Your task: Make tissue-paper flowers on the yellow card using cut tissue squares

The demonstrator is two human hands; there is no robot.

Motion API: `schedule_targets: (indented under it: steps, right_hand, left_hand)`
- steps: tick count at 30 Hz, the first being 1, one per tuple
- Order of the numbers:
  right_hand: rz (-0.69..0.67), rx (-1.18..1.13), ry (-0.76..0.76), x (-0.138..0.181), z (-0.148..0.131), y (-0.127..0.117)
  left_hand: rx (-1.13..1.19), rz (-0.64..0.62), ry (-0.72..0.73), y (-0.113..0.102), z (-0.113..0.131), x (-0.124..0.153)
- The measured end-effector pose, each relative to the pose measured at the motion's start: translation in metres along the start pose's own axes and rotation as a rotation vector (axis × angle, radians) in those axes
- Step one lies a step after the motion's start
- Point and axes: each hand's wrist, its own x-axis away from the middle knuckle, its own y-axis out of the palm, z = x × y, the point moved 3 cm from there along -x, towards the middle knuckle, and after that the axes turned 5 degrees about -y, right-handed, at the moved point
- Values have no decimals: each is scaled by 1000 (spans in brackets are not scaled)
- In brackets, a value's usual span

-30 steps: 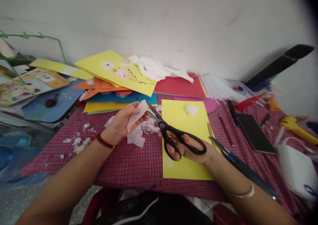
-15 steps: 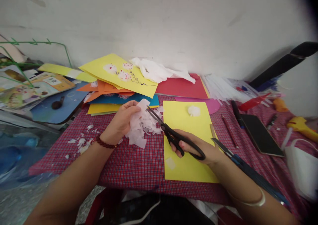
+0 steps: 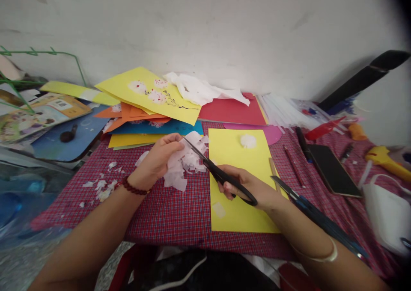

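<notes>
My left hand [image 3: 157,159] is closed on a piece of white tissue paper [image 3: 183,159], held just above the red checked tablecloth [image 3: 173,209]. My right hand [image 3: 248,187] grips black scissors [image 3: 221,174], fingers through the handles. The blades are nearly closed and point up-left into the tissue at my left fingertips. More cut white tissue lies under the held piece. A yellow sheet [image 3: 239,177] lies under my right hand, with a small white tissue ball [image 3: 248,141] near its far edge.
A pile of coloured card sheets [image 3: 150,107] and crumpled white tissue [image 3: 202,90] lies at the back. A second pair of scissors [image 3: 298,201], a pencil [image 3: 293,164], a dark phone [image 3: 332,169] and a white device [image 3: 385,216] lie right. White scraps [image 3: 102,184] are scattered left.
The scissor blades have closed from wide open to almost shut on the tissue. My right hand has turned so the handles lie flatter. My left hand keeps hold of the tissue.
</notes>
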Motion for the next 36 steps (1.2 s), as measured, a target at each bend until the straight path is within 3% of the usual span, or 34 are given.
schedule_targets:
  steps: [8, 14, 19, 25, 30, 36]
  right_hand:
    - [16, -8, 37, 1, 4, 2]
    - [86, -1, -2, 1, 3, -1]
    - [37, 1, -85, 1, 3, -5]
    - [-23, -22, -53, 3, 4, -5]
    - [-45, -18, 6, 3, 4, -2]
    - [-22, -16, -25, 1, 3, -2]
  left_hand:
    - [-34, -44, 17, -1, -2, -3]
    - [-198, -151, -114, -6, 8, 2]
    - [-221, -53, 16, -10, 17, 3]
    - [-85, 30, 121, -11, 16, -1]
    - [-88, -41, 87, -6, 10, -1]
    - [-132, -126, 20, 0, -2, -2]
